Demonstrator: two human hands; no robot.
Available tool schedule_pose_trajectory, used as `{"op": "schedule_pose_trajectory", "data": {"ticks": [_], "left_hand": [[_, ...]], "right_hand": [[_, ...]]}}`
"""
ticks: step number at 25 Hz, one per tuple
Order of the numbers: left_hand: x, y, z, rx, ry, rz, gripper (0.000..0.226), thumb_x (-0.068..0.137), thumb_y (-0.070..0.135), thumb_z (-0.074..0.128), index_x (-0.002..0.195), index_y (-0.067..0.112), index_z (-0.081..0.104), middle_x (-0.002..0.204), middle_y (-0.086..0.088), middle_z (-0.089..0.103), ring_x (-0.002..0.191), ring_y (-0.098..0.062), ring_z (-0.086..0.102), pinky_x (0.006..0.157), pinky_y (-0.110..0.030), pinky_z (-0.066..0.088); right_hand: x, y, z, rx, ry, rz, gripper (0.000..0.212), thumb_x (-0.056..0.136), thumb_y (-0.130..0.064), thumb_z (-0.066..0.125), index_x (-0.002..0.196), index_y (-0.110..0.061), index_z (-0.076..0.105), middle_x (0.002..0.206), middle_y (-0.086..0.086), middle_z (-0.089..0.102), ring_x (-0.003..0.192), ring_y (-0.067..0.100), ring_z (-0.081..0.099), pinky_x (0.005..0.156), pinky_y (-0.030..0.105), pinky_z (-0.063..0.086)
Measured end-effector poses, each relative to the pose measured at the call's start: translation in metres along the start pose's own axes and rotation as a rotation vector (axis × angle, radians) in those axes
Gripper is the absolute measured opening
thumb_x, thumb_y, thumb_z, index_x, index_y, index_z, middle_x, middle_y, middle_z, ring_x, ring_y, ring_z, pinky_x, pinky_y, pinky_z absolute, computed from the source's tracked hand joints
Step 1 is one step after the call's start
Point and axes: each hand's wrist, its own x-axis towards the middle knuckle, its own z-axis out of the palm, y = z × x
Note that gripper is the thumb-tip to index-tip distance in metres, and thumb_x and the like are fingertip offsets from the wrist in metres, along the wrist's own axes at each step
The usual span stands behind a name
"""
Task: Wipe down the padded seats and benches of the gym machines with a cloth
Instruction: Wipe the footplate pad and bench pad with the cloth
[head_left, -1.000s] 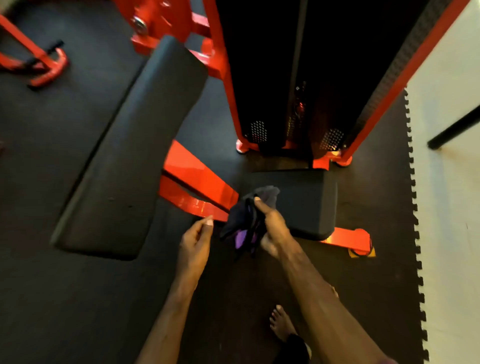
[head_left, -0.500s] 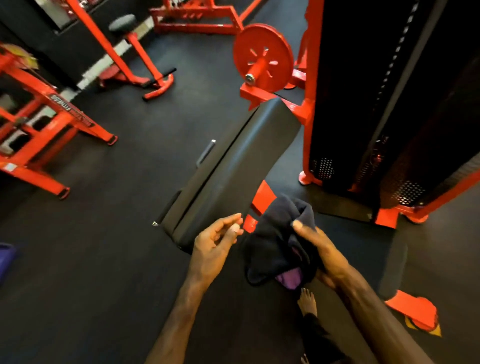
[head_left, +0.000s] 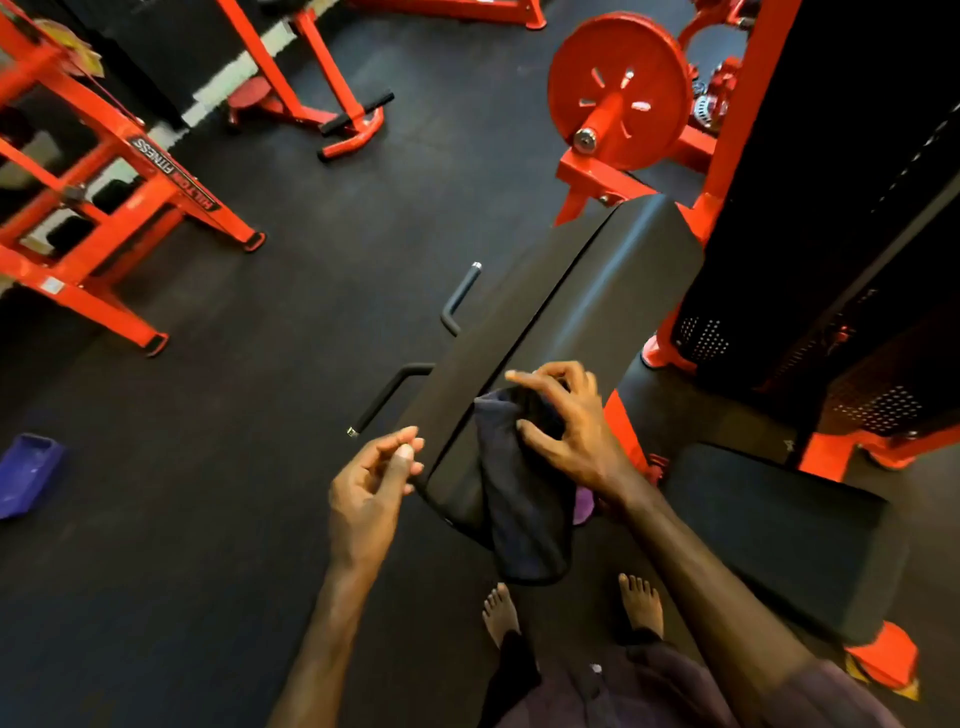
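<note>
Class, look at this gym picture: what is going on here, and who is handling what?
A person stands barefoot at a red gym machine, seen from their own head. Their right hand grips a dark cloth, which hangs down in front of the lower end of the long black back pad. The left hand hangs beside it, fingers loosely curled, holding nothing. The flat seat pad lies to the right, with no hand on it. Whether the cloth touches the back pad is unclear.

You're looking down on dark rubber flooring (head_left: 322, 270), red steel frames (head_left: 111, 171) crowding the left, a red weight plate (head_left: 618, 88) sitting up top, a black perforated weight-stack shroud (head_left: 831, 234) standing at right, a purple tub (head_left: 28, 473) lying at the left edge.
</note>
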Motion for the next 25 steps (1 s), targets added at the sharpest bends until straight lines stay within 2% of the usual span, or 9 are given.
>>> {"op": "schedule_pose_trajectory", "data": {"ticks": [2,4,6,9,12,14,18,23,25], "left_hand": [[0.007,-0.013,0.009,0.091,-0.112,0.103,0.025,0.102,0.008,0.068,0.121,0.021,0.076,0.118,0.006,0.077,0.109,-0.018,0.074,0.094,-0.042,0.061],[0.015,-0.026,0.012,0.186,-0.250,0.312,0.027,0.099,0.006,0.071,0.124,0.018,0.075,0.125,0.008,0.073,0.118,-0.019,0.070,0.099,-0.044,0.058],[0.028,-0.040,0.012,0.231,-0.351,0.466,0.034,0.099,0.005,0.070,0.131,0.014,0.072,0.134,0.006,0.068,0.127,-0.020,0.065,0.107,-0.045,0.053],[0.042,-0.055,0.011,0.237,-0.431,0.500,0.041,0.102,0.005,0.065,0.142,0.011,0.064,0.147,0.002,0.061,0.141,-0.019,0.055,0.116,-0.049,0.047],[0.055,-0.069,0.011,0.256,-0.518,0.556,0.043,0.107,0.009,0.059,0.150,0.010,0.057,0.160,0.000,0.050,0.153,-0.018,0.041,0.124,-0.054,0.036],[0.062,-0.070,0.016,0.263,-0.562,0.590,0.045,0.109,0.010,0.056,0.153,0.010,0.053,0.163,-0.001,0.046,0.155,-0.017,0.036,0.125,-0.055,0.033],[0.068,-0.067,0.030,0.241,-0.621,0.576,0.045,0.111,0.015,0.046,0.156,0.011,0.049,0.166,-0.002,0.042,0.156,-0.013,0.034,0.127,-0.052,0.030],[0.073,-0.066,0.038,0.240,-0.655,0.565,0.047,0.113,0.023,0.041,0.159,0.016,0.044,0.169,0.001,0.036,0.158,-0.009,0.026,0.130,-0.052,0.024],[0.078,-0.063,0.045,0.240,-0.656,0.534,0.048,0.112,0.025,0.040,0.160,0.016,0.043,0.170,0.001,0.035,0.158,-0.008,0.026,0.129,-0.052,0.025]], "right_hand": [[-0.010,-0.010,0.010,-0.232,0.185,0.068,0.063,0.089,-0.036,0.078,0.148,-0.034,0.056,0.143,0.000,0.048,0.128,0.024,0.047,0.105,0.043,0.039],[-0.031,-0.028,0.035,-0.344,0.387,0.079,0.045,0.091,-0.032,0.078,0.135,-0.027,0.067,0.139,0.004,0.054,0.125,0.026,0.050,0.103,0.046,0.038],[-0.061,-0.041,0.070,-0.371,0.395,0.128,0.043,0.100,-0.039,0.063,0.141,-0.027,0.063,0.151,0.005,0.051,0.140,0.025,0.045,0.110,0.058,0.037],[-0.087,-0.048,0.114,-0.260,0.290,0.296,0.063,0.107,-0.053,0.038,0.166,-0.034,0.026,0.176,0.001,0.009,0.163,0.031,0.001,0.123,0.072,0.006],[-0.046,-0.044,0.111,-0.197,0.414,0.475,0.070,0.105,-0.069,0.026,0.167,-0.039,0.013,0.176,-0.007,-0.010,0.161,0.031,-0.016,0.125,0.070,0.003],[-0.030,-0.050,0.108,-0.189,0.456,0.550,0.069,0.105,-0.071,0.017,0.167,-0.041,0.007,0.176,-0.011,-0.012,0.161,0.030,-0.018,0.126,0.068,0.004],[-0.082,-0.050,0.144,-0.247,0.385,0.367,0.063,0.111,-0.054,0.021,0.168,-0.030,0.010,0.177,-0.006,-0.002,0.163,0.030,-0.007,0.127,0.066,0.007],[-0.037,-0.017,0.113,-0.209,0.448,0.614,0.063,0.112,-0.052,0.014,0.169,-0.029,0.001,0.176,-0.006,-0.009,0.163,0.021,-0.007,0.129,0.061,0.008],[-0.041,-0.035,0.124,-0.246,0.412,0.524,0.063,0.113,-0.047,0.019,0.169,-0.025,0.003,0.177,-0.003,-0.007,0.163,0.027,-0.008,0.129,0.062,0.004]]}}
